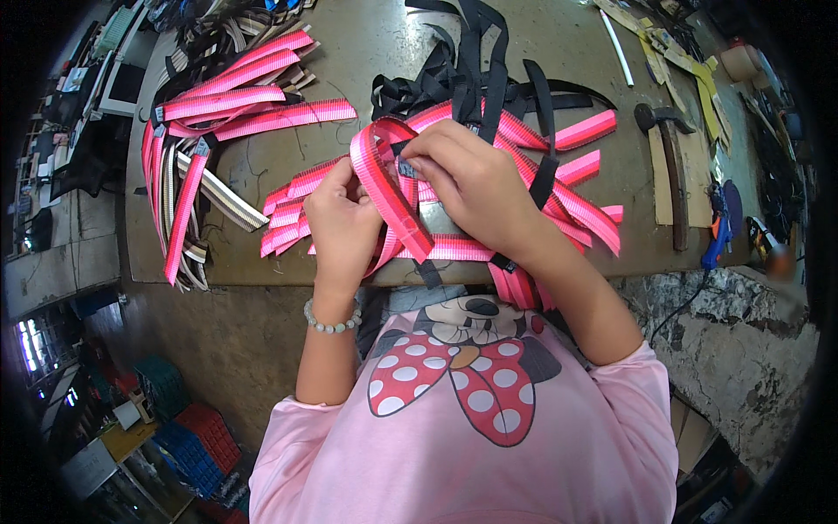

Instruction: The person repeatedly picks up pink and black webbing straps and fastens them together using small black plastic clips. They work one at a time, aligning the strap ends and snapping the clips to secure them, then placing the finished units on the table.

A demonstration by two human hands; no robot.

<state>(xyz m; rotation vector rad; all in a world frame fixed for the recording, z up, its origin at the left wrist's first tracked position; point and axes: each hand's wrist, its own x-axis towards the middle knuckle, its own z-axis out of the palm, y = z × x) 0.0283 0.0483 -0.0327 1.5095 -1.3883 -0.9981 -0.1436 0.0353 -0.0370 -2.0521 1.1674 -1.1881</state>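
Observation:
A pink webbing strap (390, 205) with a darker red stripe is bent into a loop between my hands, above the near middle of the table. My left hand (339, 212) is closed on the strap's left side, its fingertips partly hidden behind the loop. Closed too, my right hand (471, 182) pinches the strap beside a small greyish label (406, 168); its fingers cover part of that spot. Beneath and around both hands lie several more pink straps (580, 205). Black webbing (471, 74) is heaped just beyond my right hand, with some ends lying across the pink straps.
At the left, pink straps (188, 214) lie in a bundle with beige striped ones (229, 199). A hammer (670, 166), a blue-handled glue gun (719, 229) and a white stick (616, 48) are on the table's right side. Loose threads lie on the tabletop (327, 74).

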